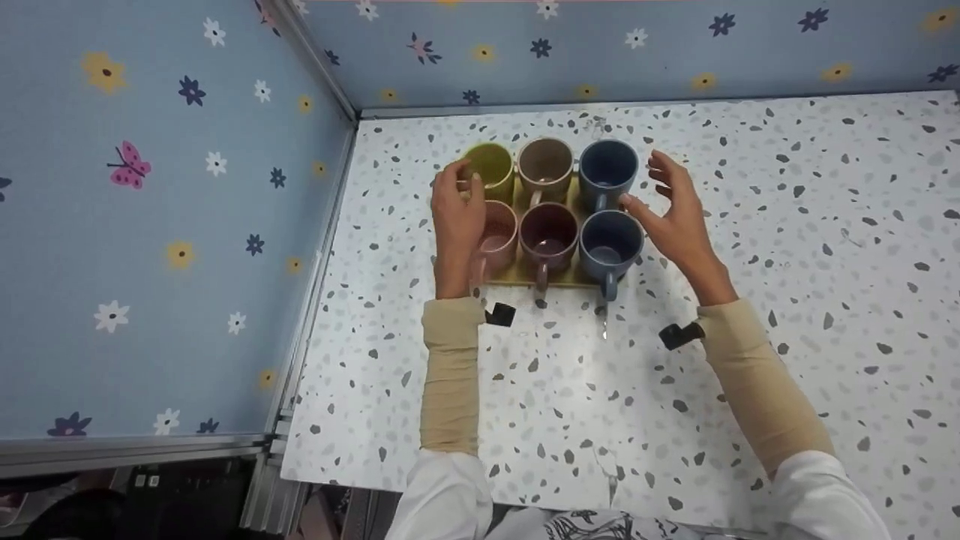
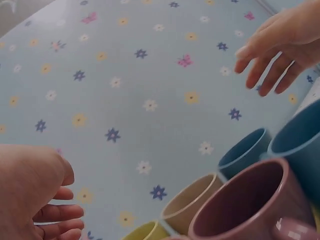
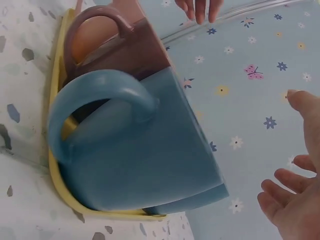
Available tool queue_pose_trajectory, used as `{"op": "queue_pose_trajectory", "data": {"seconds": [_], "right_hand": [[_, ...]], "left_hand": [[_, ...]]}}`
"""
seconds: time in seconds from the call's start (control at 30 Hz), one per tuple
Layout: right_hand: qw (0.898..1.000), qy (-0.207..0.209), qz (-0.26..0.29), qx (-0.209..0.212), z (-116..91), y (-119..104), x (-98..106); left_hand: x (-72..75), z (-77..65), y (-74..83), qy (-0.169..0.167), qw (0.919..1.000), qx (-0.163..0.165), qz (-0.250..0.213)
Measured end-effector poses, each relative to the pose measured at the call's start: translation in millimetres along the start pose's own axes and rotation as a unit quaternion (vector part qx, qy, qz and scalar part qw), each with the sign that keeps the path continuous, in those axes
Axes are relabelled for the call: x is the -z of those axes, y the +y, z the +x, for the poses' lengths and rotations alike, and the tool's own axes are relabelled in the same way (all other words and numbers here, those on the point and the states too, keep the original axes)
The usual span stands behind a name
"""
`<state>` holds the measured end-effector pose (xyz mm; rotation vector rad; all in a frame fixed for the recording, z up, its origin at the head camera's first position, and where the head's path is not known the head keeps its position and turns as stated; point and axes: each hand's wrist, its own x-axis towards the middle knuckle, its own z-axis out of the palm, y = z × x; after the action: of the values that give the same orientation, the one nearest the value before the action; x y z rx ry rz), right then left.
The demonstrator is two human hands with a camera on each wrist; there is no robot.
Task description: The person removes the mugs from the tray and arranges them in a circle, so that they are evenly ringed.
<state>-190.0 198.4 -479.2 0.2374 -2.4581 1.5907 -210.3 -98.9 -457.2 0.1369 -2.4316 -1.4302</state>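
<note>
Two rows of three mugs stand upright on a yellow tray (image 3: 107, 214). At the back are a yellow-green mug (image 1: 501, 184), a beige mug (image 1: 545, 184) and a dark blue mug (image 1: 607, 172). The front row has a pink mug (image 1: 501, 251), a maroon mug (image 1: 549, 255) and a blue mug (image 1: 611, 259). My left hand (image 1: 459, 214) hovers at the left side, by the yellow-green and pink mugs, fingers loosely bent and holding nothing. To the right of the blue mugs my right hand (image 1: 673, 214) is spread, thumb near them, nothing in its grasp.
The mugs and tray are on a white speckled table (image 1: 555, 420). A blue flowered panel (image 1: 187, 225) rises along the left, and another flowered panel (image 1: 660, 52) closes off the back. Small black wrist cameras (image 1: 501, 314) sit at both sleeves.
</note>
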Motion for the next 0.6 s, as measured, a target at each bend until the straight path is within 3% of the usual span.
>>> {"op": "queue_pose_trajectory", "data": {"seconds": [0.3,0.47,0.6], "right_hand": [[0.998,-0.028,0.050,0.010,-15.8,-25.0,1.5],[0.997,-0.060,0.048,0.014,-24.8,-18.7,3.4],[0.995,-0.090,0.040,0.006,-31.1,-13.6,3.9]], "left_hand": [[25.4,-6.7,-44.1,0.005,0.9978,0.061,0.025],[29.3,-13.3,-73.9,-0.038,0.9928,0.092,0.066],[27.0,-19.5,-93.0,-0.099,0.9785,0.128,0.128]]}}
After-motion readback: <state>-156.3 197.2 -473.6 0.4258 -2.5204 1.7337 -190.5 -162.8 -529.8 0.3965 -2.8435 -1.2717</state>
